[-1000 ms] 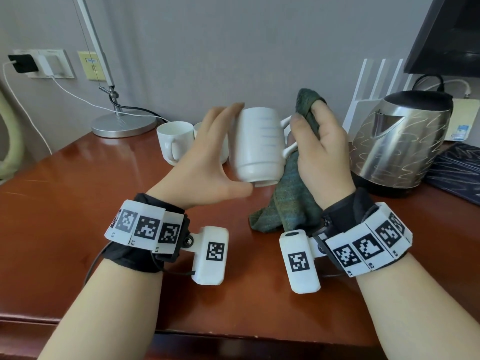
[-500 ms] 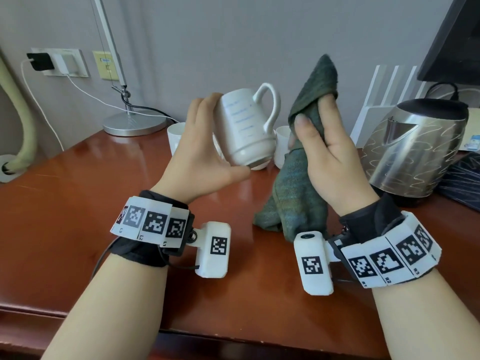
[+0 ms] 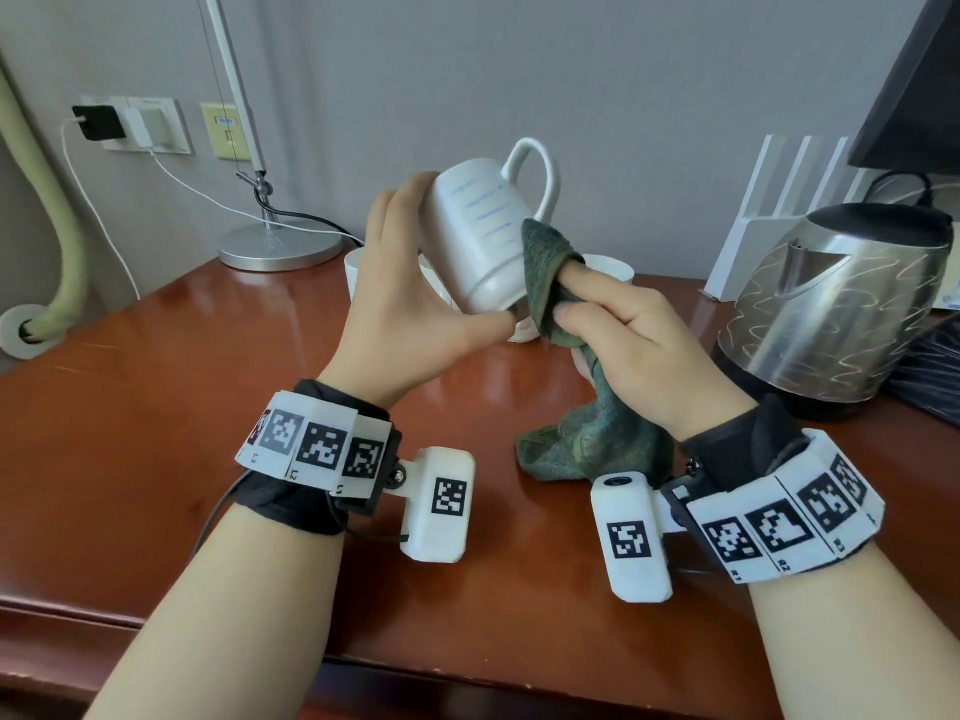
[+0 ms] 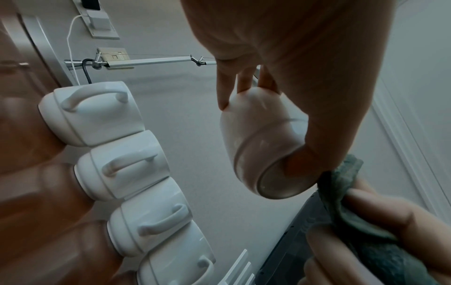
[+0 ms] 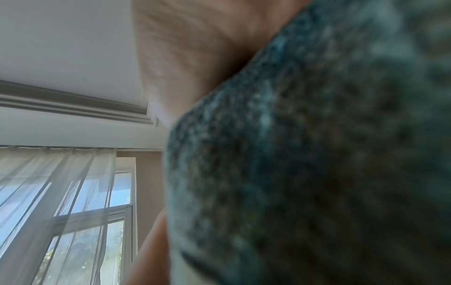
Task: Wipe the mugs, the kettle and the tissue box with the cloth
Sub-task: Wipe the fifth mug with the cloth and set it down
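Observation:
My left hand (image 3: 415, 298) holds a white mug (image 3: 483, 236) tilted in the air, handle up, thumb at its base and fingers behind its rim. In the left wrist view the mug (image 4: 263, 150) shows its base, with my thumb on it. My right hand (image 3: 628, 345) grips a dark green cloth (image 3: 545, 283) and presses it against the mug's lower right side; the cloth's tail (image 3: 592, 444) hangs to the table. The cloth (image 5: 317, 164) fills the right wrist view. A steel kettle (image 3: 841, 304) stands at the right. I see no tissue box.
Several more white mugs (image 4: 117, 164) stand in a row on the red-brown table (image 3: 156, 407) behind my hands. A lamp base (image 3: 275, 246) with cables sits at the back left, a white rack (image 3: 769, 210) behind the kettle, a dark object (image 3: 930, 371) at the right edge.
The mug has been tipped from upright to tilted with its handle up. My right hand came down from beside the handle and now presses the cloth on the mug's lower side.

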{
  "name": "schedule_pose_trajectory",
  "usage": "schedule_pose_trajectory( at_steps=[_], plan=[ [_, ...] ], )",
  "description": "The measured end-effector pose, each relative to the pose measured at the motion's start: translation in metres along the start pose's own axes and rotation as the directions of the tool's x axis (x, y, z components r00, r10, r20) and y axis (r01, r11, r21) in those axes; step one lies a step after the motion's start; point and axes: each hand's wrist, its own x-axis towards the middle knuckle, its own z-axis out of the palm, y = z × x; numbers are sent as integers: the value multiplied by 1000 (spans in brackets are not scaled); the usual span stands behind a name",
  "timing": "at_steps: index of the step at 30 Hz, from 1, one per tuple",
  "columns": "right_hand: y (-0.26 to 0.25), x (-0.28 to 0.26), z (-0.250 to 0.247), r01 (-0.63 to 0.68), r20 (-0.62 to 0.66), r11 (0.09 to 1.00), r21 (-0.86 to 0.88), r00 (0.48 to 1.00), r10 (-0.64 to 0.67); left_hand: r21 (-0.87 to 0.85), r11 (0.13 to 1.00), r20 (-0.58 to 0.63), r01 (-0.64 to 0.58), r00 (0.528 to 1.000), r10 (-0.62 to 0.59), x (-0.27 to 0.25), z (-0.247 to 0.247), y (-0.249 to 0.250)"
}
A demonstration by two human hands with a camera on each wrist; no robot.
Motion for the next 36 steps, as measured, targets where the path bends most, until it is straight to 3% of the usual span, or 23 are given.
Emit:
schedule_pose_trajectory(
  at_steps=[5,12,15,18,20,26,28,33,36],
  plan=[
    [2,-2,-2,-29,4,999,-20,1000,29,-4,999,-3,37,999,-37,1,-1,3],
    [0,-3,3,16,127,986,-164,992,5,62,995,174,-76,983,65,0,0,7],
    [0,-4,-1,34,60,983,-179,998,-24,72,994,168,-86,983,73,0,0,7],
    [5,-1,-9,46,-92,997,-59,995,-51,65,996,137,-60,989,51,0,0,4],
    [6,1,-9,36,-113,999,-26,993,-39,40,998,133,-49,990,43,0,0,4],
    [-1,-5,-1,29,126,996,-79,992,-19,-32,999,137,-29,990,33,1,-5,6],
    [0,-5,-4,42,89,996,-80,995,-35,-41,999,123,-13,992,18,2,-7,6],
    [3,1,-11,7,-150,996,85,989,6,24,998,177,-61,983,56,0,-2,7],
    [2,1,-8,-24,-105,996,85,994,33,55,992,215,-111,972,97,-1,0,7]
  ],
)
